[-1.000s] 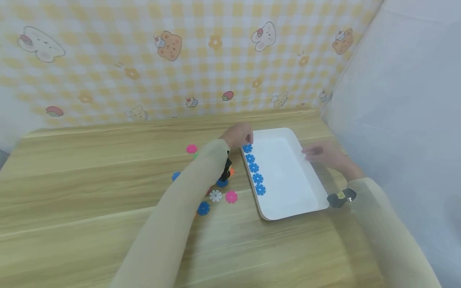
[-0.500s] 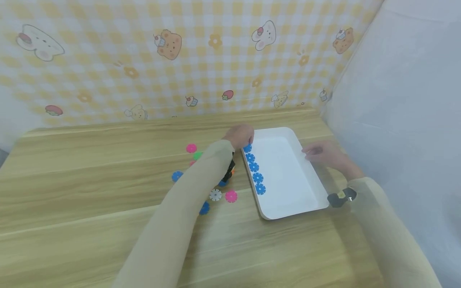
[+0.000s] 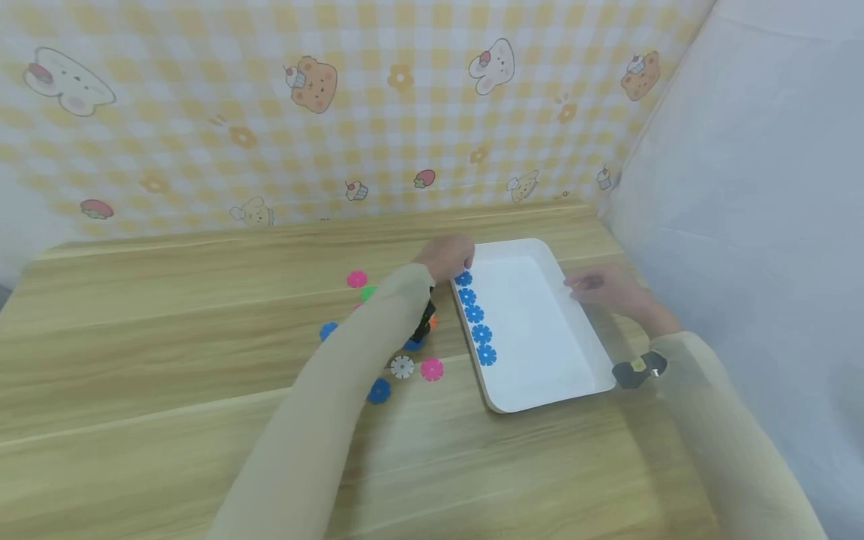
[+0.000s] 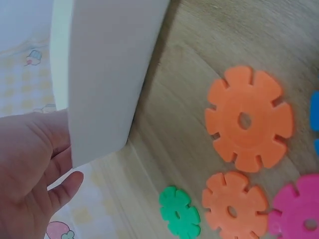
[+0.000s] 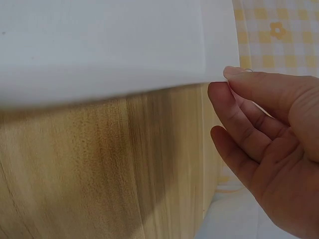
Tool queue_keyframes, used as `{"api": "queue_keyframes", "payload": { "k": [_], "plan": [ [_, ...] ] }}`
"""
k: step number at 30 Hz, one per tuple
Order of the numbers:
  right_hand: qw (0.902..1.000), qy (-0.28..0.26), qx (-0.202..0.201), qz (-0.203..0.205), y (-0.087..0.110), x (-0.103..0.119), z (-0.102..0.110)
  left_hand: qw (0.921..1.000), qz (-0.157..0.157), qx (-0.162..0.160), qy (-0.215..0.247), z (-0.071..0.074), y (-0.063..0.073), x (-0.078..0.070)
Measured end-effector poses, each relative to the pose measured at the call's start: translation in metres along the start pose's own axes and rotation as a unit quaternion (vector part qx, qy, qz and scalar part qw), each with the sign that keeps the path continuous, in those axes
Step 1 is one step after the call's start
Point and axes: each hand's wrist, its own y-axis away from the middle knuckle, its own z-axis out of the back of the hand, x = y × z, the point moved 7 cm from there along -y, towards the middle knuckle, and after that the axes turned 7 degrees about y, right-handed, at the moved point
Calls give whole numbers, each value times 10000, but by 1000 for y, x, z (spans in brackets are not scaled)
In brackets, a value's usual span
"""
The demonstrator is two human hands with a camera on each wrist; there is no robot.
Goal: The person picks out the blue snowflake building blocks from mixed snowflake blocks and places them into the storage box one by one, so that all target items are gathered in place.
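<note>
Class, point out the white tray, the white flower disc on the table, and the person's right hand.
white tray (image 3: pixel 540 341): head view, bare floor of the tray.
white flower disc (image 3: pixel 402 367): head view, its centre.
right hand (image 3: pixel 607 290): head view, back of the hand.

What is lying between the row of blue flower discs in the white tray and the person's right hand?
Only bare white tray floor, as the head view shows. The blue discs line its left wall, and the right hand touches its right rim.
</note>
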Motion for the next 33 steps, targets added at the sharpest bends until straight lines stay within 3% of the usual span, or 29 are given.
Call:
{"api": "queue_keyframes", "payload": {
  "k": [7,11,16,24,29,33],
  "plan": [
    [10000,-50,-26,39,-2,-2,-2,9950,-196,-39,976,11,13,3],
    [9999,-126,15,8,-2,-4,-2,9921,-300,-107,1210,23,28,2],
    [9999,-134,43,6,-2,-4,-3,9870,-308,-171,1569,29,51,12],
    [9999,-60,-11,102,-3,-3,-3,9892,80,279,1436,21,90,40],
    [10000,-36,23,15,-3,-5,-3,9848,328,523,1626,14,115,59],
    [10000,-13,57,-52,-3,-6,-4,9833,270,652,1676,10,131,68]
  ]
}}
